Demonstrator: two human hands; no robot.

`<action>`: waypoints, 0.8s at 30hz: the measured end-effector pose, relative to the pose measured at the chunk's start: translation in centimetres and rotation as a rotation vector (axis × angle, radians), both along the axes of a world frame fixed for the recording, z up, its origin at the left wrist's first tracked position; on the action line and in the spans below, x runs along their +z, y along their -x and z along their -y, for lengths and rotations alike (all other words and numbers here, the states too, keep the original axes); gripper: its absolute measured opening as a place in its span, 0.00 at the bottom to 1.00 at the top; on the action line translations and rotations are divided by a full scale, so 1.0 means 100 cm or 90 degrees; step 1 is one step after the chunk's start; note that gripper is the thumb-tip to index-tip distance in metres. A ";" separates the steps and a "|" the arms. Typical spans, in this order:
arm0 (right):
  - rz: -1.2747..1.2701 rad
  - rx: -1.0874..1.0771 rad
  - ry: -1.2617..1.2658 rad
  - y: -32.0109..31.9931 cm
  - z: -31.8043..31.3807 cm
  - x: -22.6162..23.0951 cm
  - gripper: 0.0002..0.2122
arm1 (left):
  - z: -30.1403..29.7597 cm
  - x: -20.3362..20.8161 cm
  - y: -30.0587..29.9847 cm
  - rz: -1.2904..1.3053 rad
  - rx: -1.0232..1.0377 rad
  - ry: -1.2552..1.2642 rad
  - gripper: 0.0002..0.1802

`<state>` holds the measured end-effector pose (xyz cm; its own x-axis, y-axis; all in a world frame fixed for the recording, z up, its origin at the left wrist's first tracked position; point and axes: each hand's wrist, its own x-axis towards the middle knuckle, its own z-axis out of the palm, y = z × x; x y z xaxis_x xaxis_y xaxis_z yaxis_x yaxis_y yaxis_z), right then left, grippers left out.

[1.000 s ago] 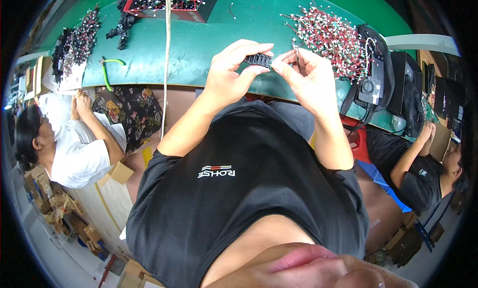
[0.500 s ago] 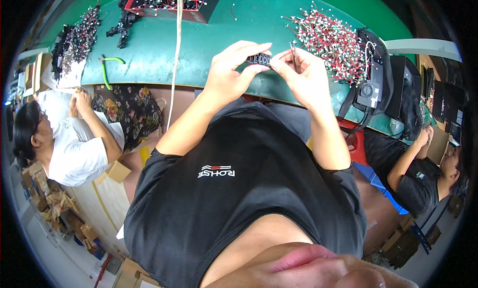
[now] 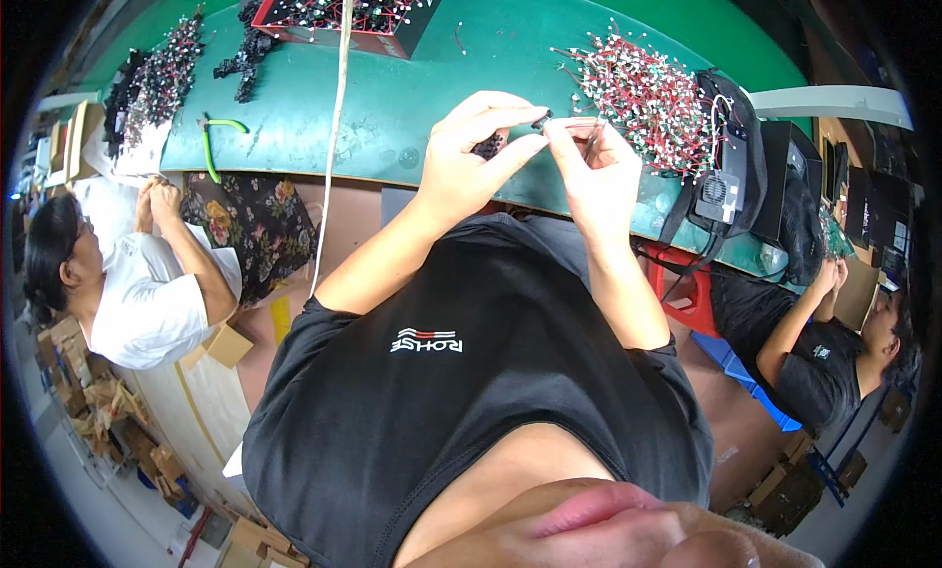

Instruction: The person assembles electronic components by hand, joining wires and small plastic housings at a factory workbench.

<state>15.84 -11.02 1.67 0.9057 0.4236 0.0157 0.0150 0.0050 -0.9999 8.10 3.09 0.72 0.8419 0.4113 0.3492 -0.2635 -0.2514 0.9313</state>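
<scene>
Over the near edge of the green table, my left hand (image 3: 469, 161) is closed round a black slotted plastic part (image 3: 488, 146). Fingers cover most of this part; its dark end shows between thumb and fingertips. Close against that end, my right hand (image 3: 599, 166) pinches a thin red wire (image 3: 581, 124). A slim dark piece (image 3: 591, 144) also shows between the right fingers, too small to name. The fingertips of both hands nearly meet, so the exact contact between wire and black part is hidden. Right of my hands lies a big pile of red wire leads with white ends (image 3: 643, 102).
Green-handled pliers (image 3: 211, 146) lie at the table's left edge. Farther back are a red box of wire leads (image 3: 392, 43) and black parts (image 3: 245, 58). A pale cord (image 3: 339, 107) hangs at left; a black bag (image 3: 741, 156) sits right. Co-workers sit on both sides.
The black part has turned in my left hand, so its slotted face is now mostly hidden. My right fingertips have come up against its end, with the red wire stretched sideways.
</scene>
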 end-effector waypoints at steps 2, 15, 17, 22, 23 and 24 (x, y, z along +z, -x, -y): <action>-0.025 0.018 -0.021 0.002 -0.001 0.005 0.04 | 0.000 -0.005 -0.003 0.002 0.014 -0.009 0.16; -0.165 0.173 -0.038 0.013 0.023 0.012 0.09 | -0.010 -0.008 0.001 -0.041 -0.056 0.427 0.13; -0.125 0.210 0.043 0.015 0.021 0.025 0.10 | -0.010 -0.006 0.001 -0.046 -0.062 0.450 0.13; -0.120 0.205 0.155 0.022 0.019 0.041 0.11 | -0.004 0.005 0.006 -0.078 -0.005 0.346 0.09; -0.115 0.204 0.112 0.023 0.020 0.034 0.12 | -0.004 0.005 0.006 -0.078 -0.005 0.346 0.09; -0.111 0.203 0.070 0.024 0.020 0.031 0.12 | -0.004 0.004 0.006 -0.073 0.014 0.305 0.09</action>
